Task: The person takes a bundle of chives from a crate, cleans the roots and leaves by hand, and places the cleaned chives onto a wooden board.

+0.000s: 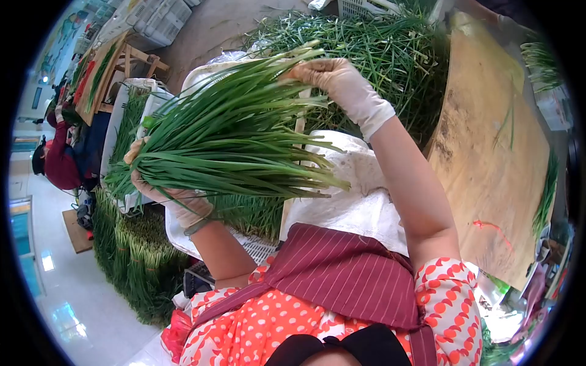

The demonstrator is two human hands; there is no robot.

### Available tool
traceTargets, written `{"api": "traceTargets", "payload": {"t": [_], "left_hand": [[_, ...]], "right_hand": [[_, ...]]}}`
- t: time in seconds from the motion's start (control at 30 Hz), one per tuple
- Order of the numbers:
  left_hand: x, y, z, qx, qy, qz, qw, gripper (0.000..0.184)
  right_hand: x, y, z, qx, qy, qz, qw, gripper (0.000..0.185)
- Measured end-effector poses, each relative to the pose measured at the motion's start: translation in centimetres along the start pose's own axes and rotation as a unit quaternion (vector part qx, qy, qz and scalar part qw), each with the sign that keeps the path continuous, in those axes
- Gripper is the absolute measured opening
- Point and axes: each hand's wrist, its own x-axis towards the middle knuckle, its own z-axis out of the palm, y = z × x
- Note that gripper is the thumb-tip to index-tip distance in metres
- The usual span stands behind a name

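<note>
A large fanned bunch of long green leafy stalks (226, 134) spreads across the middle of the head view. My left hand (177, 204), in a pale glove, holds the bunch at its left end, the fingers partly hidden under the leaves. At the upper right of the bunch, my right hand (339, 79), gloved too, has its fingertips pressed together on the ends of some stalks. A white cloth (348, 195) lies over my lap, below the stalks' right ends.
Loose stalks form a big pile (384, 67) at the back. A wooden board (488, 152) stretches along the right. Tied bundles (140, 256) stand at lower left, near a white crate (122, 131). A person (61, 158) works at far left; another person's arm shows at top right.
</note>
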Motion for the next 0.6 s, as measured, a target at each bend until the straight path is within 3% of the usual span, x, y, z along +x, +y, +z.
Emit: {"api": "traceTargets", "payload": {"t": [0.03, 0.07, 0.13, 0.17, 0.2, 0.27, 0.3, 0.43, 0.53, 0.6], "left_hand": [[-0.1, 0.1, 0.0, 0.001, 0.000, -0.003, 1.000, 0.028], [-0.2, 0.2, 0.2, -0.080, -0.038, -0.034, 0.996, 0.026], [-0.4, 0.4, 0.1, -0.161, -0.075, -0.063, 0.982, 0.026], [-0.4, 0.6, 0.0, -0.135, -0.036, -0.062, 0.988, 0.025], [-0.3, 0.7, -0.2, -0.110, 0.004, -0.059, 0.992, 0.025], [0.1, 0.6, -1.0, -0.113, 0.022, -0.059, 0.992, 0.025], [0.2, 0.5, -1.4, -0.114, 0.040, -0.063, 0.991, 0.025], [0.6, 0.0, -2.5, -0.113, -0.003, -0.061, 0.992, 0.034], [0.3, 0.6, -1.8, -0.185, -0.034, -0.128, 0.974, 0.035], [0.4, 0.2, -2.1, -0.177, -0.046, -0.115, 0.976, 0.036]], "right_hand": [[-0.4, -0.8, -0.3, -0.034, 0.003, -0.025, 0.999, 0.021], [-0.2, -0.5, -0.9, -0.116, 0.101, -0.036, 0.987, 0.022], [-0.9, -1.1, -2.8, -0.019, 0.178, -0.022, 0.984, 0.027], [-1.5, -1.2, -3.9, -0.105, 0.169, -0.001, 0.980, 0.032], [-1.6, -0.2, -4.3, -0.108, 0.167, -0.002, 0.980, 0.032], [-1.7, 2.8, -4.7, -0.090, 0.005, 0.077, 0.993, 0.036], [-3.2, 1.4, -3.1, 0.007, -0.010, 0.102, 0.995, 0.033], [-3.0, 2.2, -0.5, 0.140, 0.026, 0.125, 0.982, 0.029], [-2.9, 2.3, -0.3, 0.064, 0.049, 0.095, 0.992, 0.025], [-3.1, 1.1, -0.7, -0.045, 0.077, 0.075, 0.993, 0.023]]}}
